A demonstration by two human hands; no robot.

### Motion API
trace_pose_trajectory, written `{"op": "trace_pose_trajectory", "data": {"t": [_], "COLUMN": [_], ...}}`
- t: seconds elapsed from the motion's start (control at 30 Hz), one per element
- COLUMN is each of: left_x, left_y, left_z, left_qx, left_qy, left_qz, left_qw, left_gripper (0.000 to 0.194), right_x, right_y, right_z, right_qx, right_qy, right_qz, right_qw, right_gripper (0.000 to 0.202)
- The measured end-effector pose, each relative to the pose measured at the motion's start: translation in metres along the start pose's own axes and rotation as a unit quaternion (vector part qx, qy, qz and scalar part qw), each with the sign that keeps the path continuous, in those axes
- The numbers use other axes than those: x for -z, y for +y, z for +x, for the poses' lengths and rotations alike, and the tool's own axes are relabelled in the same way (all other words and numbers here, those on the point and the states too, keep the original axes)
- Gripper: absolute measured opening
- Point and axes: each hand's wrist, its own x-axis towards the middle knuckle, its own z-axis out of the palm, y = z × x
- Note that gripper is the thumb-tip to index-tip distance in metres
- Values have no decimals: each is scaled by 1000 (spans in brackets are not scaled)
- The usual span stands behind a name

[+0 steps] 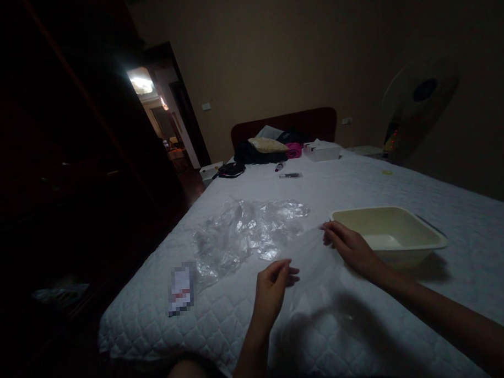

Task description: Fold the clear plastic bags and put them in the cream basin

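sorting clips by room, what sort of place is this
Most likely a bedroom: a wide bed with a white quilted cover fills the middle of the view, with a dark headboard at its far end and a fan off to the right.

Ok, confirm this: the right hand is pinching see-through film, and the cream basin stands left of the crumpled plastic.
Wrong side: the head view shows the cream basin standing right, not left, of the crumpled plastic. The right hand is pinching see-through film.
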Motion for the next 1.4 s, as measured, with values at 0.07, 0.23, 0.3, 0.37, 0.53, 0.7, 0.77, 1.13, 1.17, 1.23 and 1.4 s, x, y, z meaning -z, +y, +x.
{"op": "trace_pose_trajectory", "data": {"t": [0.07, 0.23, 0.3, 0.37, 0.53, 0.7, 0.77, 1.13, 1.17, 1.23, 1.4], "left_x": [-1, -2, -2, -2, -3, -5, -5, 6, 7, 8, 10], "left_y": [0, -2, -3, -4, -2, 8, 10, -23, -29, -43, -74], "left_z": [-1, 0, 0, 1, 0, -5, -7, 25, 30, 39, 63], "left_qx": [-7, 1, 8, 13, 15, 33, 35, 138, 152, 175, 211], "left_qy": [-9, -3, 1, 3, 11, 21, 24, -32, -36, -36, -8], "left_qz": [6, 18, 16, 13, 18, -5, -8, -31, -35, -36, -31], "left_qw": [1000, 1000, 1000, 1000, 1000, 999, 999, 989, 987, 983, 977], "left_gripper": [42, 42, 42, 42, 40, 42, 42, 45, 44, 42, 38], "right_x": [-1, -7, -9, -9, -3, 1, 3, -5, -7, -11, -29], "right_y": [3, 18, 20, 19, 8, 7, 10, 44, 51, 67, 100], "right_z": [0, -1, -3, -6, -11, -11, -10, 4, 5, 8, 17], "right_qx": [-4, -38, -45, -49, -9, 18, 26, -154, -169, -205, -281], "right_qy": [7, 13, 21, 28, 62, 75, 58, -64, -72, -88, -133], "right_qz": [7, 64, 73, 50, -49, -47, -19, 167, 169, 179, 117], "right_qw": [1000, 997, 996, 997, 997, 996, 998, 972, 968, 958, 943], "right_gripper": [22, 23, 24, 24, 22, 21, 22, 33, 32, 30, 19]}}
